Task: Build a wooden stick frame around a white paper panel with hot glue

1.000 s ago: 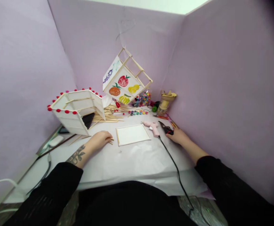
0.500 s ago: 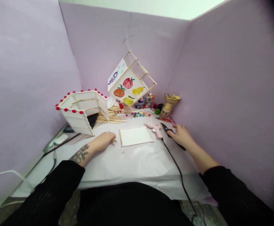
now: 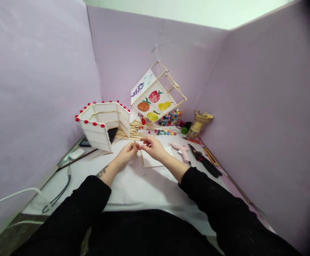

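Observation:
Upright in my left hand (image 3: 127, 154) are short wooden sticks (image 3: 135, 151), pinched between closed fingers. My right hand (image 3: 153, 148) has come up beside them, thumb and forefinger apart at the sticks; whether they touch cannot be told. Under my right wrist lies a white panel (image 3: 152, 162) edged with wooden sticks, partly covered by the hand. A pink glue gun (image 3: 183, 153) lies just right of the panel. Farther right, black-handled pruning shears (image 3: 207, 164) rest on the table.
A white folding frame with red pompoms (image 3: 96, 137) stands at left. A fruit-painted lantern (image 3: 155, 101) hangs at the back above loose sticks (image 3: 133, 131). Back right are a bamboo figure (image 3: 197, 124), painted beads (image 3: 165, 132) and orange-handled pliers (image 3: 192, 140). Purple walls (image 3: 264, 106) enclose the table.
My right hand has left the pruning shears and moved left to the sticks. My left hand has lifted the sticks and turned them upright. The view has shifted slightly.

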The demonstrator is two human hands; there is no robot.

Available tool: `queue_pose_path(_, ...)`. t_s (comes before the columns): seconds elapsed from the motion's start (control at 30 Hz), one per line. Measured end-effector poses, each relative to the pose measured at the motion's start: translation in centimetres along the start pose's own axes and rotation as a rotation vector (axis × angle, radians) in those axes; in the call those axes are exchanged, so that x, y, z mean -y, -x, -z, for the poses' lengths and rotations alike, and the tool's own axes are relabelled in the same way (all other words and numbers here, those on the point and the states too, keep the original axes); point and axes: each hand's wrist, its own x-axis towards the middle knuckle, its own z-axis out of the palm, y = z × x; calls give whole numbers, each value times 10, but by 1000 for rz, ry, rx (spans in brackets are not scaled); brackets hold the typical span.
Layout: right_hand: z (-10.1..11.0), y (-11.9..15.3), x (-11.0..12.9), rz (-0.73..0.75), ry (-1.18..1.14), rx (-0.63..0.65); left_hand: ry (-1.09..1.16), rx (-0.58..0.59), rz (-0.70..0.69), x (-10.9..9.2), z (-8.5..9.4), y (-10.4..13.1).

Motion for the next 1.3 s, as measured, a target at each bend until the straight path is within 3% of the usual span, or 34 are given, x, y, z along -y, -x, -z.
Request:
queue_pose_path(0.1,-12,-10,0,-19,2,34,-80,53,8,-9,-3,1)
queue_pose_path(0.27,-20,-15,-3,-41,-52,133,-94,40,31,-17,-9,2)
queue_pose_path(0.63,-25,-20,-12,-109,-193,133,-142,-134,73,3,-7,-2)
queue_pose_path(1.17,-28,-21,-16,-134,-303,148,-106,-118,91,-8,-8,0)
queue_pose_path(1.3,-20,-20,-9,-188,-474,193,-2,-21,148,-14,-6,3)
